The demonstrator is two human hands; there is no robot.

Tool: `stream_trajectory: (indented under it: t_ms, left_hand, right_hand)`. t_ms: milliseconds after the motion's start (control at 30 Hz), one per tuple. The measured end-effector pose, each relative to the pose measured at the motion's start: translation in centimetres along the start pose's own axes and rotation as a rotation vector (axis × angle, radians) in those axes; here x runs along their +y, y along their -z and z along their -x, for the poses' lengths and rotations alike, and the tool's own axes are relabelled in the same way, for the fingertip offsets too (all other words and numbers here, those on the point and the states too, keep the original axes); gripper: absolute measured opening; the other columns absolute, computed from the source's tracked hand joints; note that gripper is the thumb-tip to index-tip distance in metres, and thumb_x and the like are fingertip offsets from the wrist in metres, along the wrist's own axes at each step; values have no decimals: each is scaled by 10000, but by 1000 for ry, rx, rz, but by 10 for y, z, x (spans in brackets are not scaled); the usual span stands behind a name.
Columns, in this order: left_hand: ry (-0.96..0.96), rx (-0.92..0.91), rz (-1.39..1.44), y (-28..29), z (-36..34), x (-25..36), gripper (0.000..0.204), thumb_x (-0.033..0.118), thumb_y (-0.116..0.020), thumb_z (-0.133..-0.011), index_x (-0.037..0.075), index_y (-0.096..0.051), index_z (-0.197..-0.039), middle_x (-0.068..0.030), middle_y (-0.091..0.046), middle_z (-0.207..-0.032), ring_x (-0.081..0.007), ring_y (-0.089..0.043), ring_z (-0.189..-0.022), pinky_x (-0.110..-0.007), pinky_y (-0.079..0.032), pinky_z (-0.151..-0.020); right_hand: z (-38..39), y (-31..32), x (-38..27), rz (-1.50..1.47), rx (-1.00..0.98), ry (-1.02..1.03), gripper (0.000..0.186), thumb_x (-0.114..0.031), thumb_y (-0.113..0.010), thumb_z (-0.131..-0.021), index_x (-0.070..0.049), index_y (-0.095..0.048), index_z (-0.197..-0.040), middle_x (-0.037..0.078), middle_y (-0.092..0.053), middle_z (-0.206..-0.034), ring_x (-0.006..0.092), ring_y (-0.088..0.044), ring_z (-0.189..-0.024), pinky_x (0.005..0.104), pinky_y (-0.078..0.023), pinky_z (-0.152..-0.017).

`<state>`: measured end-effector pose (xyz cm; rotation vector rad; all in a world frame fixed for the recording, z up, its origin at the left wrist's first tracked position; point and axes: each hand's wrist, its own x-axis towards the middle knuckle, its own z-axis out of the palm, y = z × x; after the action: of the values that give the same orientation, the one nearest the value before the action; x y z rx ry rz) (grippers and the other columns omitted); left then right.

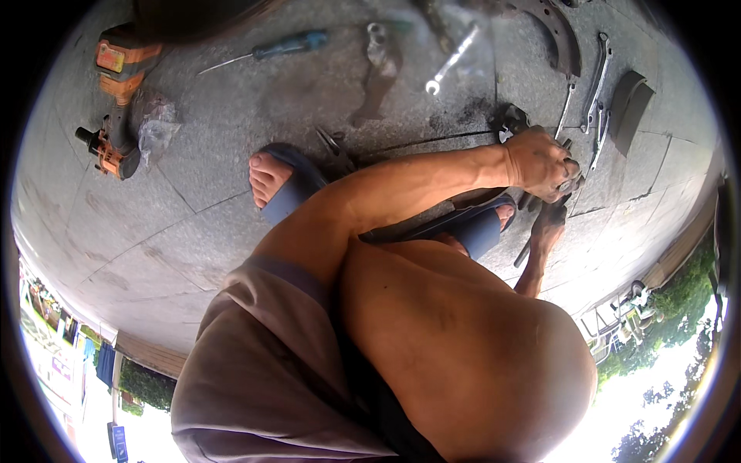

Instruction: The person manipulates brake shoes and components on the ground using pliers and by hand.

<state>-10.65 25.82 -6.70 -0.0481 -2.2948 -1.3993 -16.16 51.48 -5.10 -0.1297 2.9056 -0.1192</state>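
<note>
My left arm reaches across to the right, and my left hand (544, 166) is closed over dark metal, its fingers curled. What exactly it grips is hidden under the fingers. A dark metal part (511, 120) shows just beyond its wrist. Close below, my right hand (548, 226) is wrapped around a dark bar-shaped tool (522, 255), whose lower end sticks out of the fist. The tool's other end is close to the left fingers, and I cannot tell whether they touch. Beside both hands, several wrenches (598, 81) lie on the grey paving.
A curved brake shoe (567, 46) and a curved dark pad (630, 108) lie far right. Ahead are a combination wrench (453, 60), a rusty metal part (378, 77) and a screwdriver (289, 45). Pliers (336, 148) lie near my sandal (289, 185). An orange power tool (120, 100) and clear plastic (158, 127) lie left.
</note>
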Motion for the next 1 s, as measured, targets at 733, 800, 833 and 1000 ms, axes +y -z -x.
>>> stream_trajectory:
  t_ms: [733, 800, 833, 1000]
  left_hand:
    - [-82, 151, -28, -19, 9, -24, 401, 373, -731, -594, 141, -660, -913, 20, -651, -865, -172, -640, -700, -339, -538, -609]
    - [-77, 137, -26, -15, 12, -22, 413, 379, -735, -590, 144, -660, -922, 24, -652, -869, -173, -640, -698, -340, -537, -619]
    - [-72, 132, -26, -14, 14, -22, 419, 382, -737, -588, 146, -660, -926, 27, -653, -872, -173, -640, -697, -340, -536, -624]
    - [-152, 158, -30, -17, 14, -28, 437, 401, -736, -609, 138, -660, -949, 14, -648, -841, -175, -648, -711, -336, -536, -636]
  right_hand:
    - [62, 141, -67, -642, -14, 382, 465, -322, -459, -1004, 90, -530, -1208, 138, -598, -970, 161, -554, -825, 265, -427, -684]
    - [66, 134, -71, -436, 21, 462, 457, -301, -446, -1009, 94, -536, -1222, 152, -611, -1011, 172, -568, -882, 275, -436, -739]
    - [68, 128, -73, -353, 25, 508, 454, -290, -440, -1012, 96, -538, -1229, 159, -617, -1032, 178, -575, -911, 280, -440, -767]
    - [68, 123, -78, -167, 75, 646, 454, -264, -407, -1024, 101, -556, -1249, 182, -644, -1089, 200, -602, -1000, 303, -457, -858]
